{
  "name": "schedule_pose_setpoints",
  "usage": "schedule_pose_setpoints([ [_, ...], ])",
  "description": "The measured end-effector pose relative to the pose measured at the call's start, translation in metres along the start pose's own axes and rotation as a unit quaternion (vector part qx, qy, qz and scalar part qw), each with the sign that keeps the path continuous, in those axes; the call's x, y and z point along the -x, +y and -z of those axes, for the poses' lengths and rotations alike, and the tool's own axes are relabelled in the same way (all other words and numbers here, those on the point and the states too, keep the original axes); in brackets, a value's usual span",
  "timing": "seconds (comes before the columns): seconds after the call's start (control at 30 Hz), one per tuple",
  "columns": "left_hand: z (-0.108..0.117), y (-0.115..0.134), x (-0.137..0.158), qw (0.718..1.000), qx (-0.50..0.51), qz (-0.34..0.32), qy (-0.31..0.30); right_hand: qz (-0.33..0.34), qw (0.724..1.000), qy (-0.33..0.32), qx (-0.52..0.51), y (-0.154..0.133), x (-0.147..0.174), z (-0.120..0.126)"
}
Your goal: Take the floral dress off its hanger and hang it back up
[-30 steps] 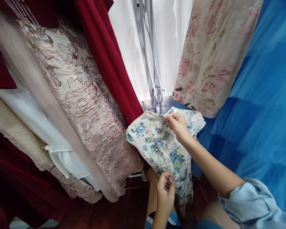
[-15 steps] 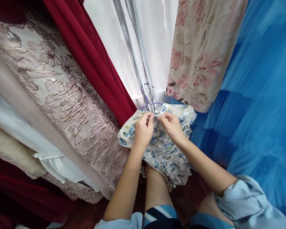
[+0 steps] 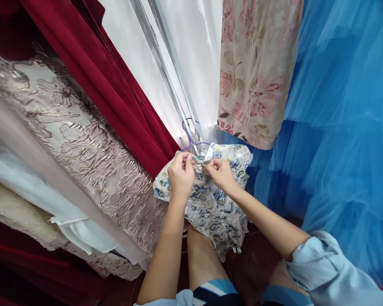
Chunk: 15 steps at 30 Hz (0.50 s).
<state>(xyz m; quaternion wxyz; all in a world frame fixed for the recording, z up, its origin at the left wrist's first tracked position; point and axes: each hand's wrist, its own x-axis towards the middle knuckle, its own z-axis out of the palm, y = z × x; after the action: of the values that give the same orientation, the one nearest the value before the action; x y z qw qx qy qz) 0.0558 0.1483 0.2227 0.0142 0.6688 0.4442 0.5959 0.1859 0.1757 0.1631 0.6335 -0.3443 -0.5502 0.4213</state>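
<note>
A short-sleeved floral shirt, white with blue flowers, hangs on a thin purple hanger in front of me. Its lower part falls over my leg. At the neckline my left hand pinches the collar edge between thumb and fingers. Close on its right, my right hand pinches the other side of the collar. A small gap with a bit of folded cloth lies between the fingertips. Whether a button or tie is there is too small to tell.
Grey metal poles rise behind the shirt against white cloth. On the left hang a dark red drape and a pink brocade garment. A pink-flowered garment and blue tulle hang on the right.
The view has shifted slightly, so shirt and hands sit a little further left. My fingertips have moved slightly apart at the collar, and both hands keep their pinch.
</note>
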Motion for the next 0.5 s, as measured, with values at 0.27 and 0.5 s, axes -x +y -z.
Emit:
schedule_pose_setpoints([
  [0.27, 0.026, -0.002, -0.02, 0.996, 0.067, 0.037, 0.04, -0.021, 1.0, -0.016, 0.005, 0.034, 0.016, 0.006],
  [0.5, 0.01, -0.004, 0.006, 0.996, 0.078, 0.039, -0.018, 0.021, 0.998, -0.057, 0.004, -0.004, 0.001, -0.019],
])
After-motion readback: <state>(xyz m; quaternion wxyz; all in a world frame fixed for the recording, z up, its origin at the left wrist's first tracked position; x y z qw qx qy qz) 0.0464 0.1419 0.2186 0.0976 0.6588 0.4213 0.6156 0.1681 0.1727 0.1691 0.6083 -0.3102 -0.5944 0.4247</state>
